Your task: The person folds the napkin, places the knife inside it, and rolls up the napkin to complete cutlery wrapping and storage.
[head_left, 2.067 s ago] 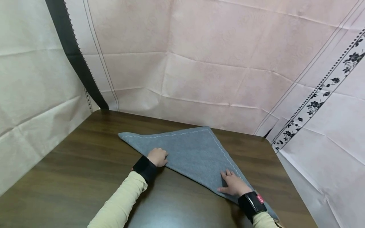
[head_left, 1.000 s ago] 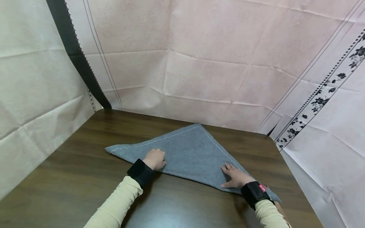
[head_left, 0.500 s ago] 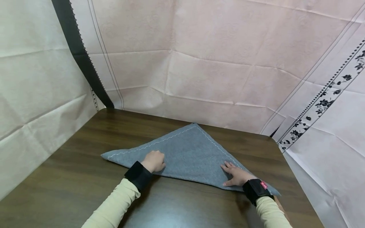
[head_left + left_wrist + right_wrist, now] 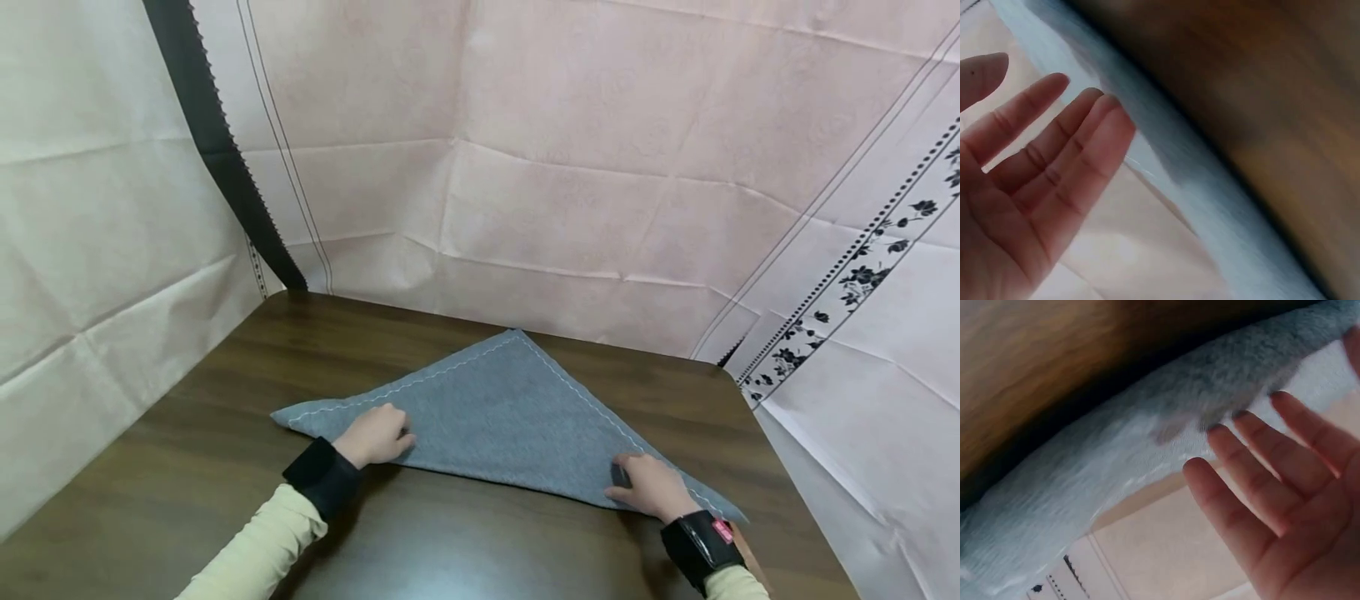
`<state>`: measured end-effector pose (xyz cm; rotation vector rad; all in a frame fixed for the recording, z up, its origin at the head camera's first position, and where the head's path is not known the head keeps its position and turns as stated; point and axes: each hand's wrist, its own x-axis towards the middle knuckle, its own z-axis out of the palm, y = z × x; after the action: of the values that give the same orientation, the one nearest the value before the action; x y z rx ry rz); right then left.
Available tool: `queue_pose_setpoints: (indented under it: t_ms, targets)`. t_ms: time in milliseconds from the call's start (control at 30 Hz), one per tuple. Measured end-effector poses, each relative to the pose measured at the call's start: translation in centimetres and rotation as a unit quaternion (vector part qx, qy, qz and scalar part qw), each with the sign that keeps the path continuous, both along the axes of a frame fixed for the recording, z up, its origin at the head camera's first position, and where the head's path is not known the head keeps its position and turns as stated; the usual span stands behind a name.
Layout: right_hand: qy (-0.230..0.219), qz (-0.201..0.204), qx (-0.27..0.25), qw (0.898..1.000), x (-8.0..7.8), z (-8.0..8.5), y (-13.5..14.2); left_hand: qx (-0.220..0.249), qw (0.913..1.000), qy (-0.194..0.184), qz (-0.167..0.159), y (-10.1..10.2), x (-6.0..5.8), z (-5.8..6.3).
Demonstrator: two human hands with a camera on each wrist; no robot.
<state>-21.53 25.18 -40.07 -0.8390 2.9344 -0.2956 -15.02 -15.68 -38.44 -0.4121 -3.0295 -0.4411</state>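
A grey-blue cloth (image 4: pixel 502 417) with white stitching along two edges lies folded in a triangle, its peak toward the back of the table. Over its left part is my left hand (image 4: pixel 375 435), close to the front fold. My right hand (image 4: pixel 651 485) is over the right part, near the front edge. In the left wrist view, the fingers (image 4: pixel 1085 162) are loosely extended, with nothing gripped, and their tips overlap the cloth's edge. The right wrist view has the right fingers (image 4: pixel 1254 481) spread and slightly bent, close over the cloth.
The dark brown wooden table (image 4: pixel 187 467) has rounded back corners. Behind it hangs a creased pale pink sheet (image 4: pixel 555 208), with a black band (image 4: pixel 225 167) at left and a floral strip (image 4: pixel 862 279) at right.
The cloth's left corner has shifted left and toward me, and its front fold lies more level. Lately my left hand moved left and my right hand slid right and nearer, its fingers bending.
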Motion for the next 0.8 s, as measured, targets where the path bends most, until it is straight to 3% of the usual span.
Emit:
queue_pose_setpoints:
  t_ms: [133, 300, 367, 533, 633, 800]
  targets:
    - [0.032, -0.047, -0.004, 0.998, 1.0, 0.3, 1.8, -0.019, 0.9985, -0.027, 0.044, -1.8, 0.9, -0.7]
    - [-0.009, -0.092, -0.011, 0.996, 1.5, -0.1, 4.5, -0.027, 0.9949, -0.062, 0.074, -4.3, 1.9, -0.6]
    - [-0.033, -0.1, -0.013, 0.994, 1.6, -0.3, 5.3, -0.018, 0.995, -0.068, 0.071, -5.5, 1.9, -0.6]
    - [-0.074, -0.097, -0.036, 0.992, 1.2, -0.6, 6.7, 0.039, 0.9949, -0.087, 0.034, -8.3, 1.4, -0.6]
    - [-0.086, -0.084, -0.052, 0.991, 0.8, -0.8, 7.3, 0.085, 0.9895, -0.115, 0.023, -9.2, 1.0, -0.4]
    - [-0.092, -0.05, -0.078, 0.991, 0.5, -1.1, 8.0, 0.114, 0.98, -0.158, 0.04, -9.3, 0.7, 0.2]
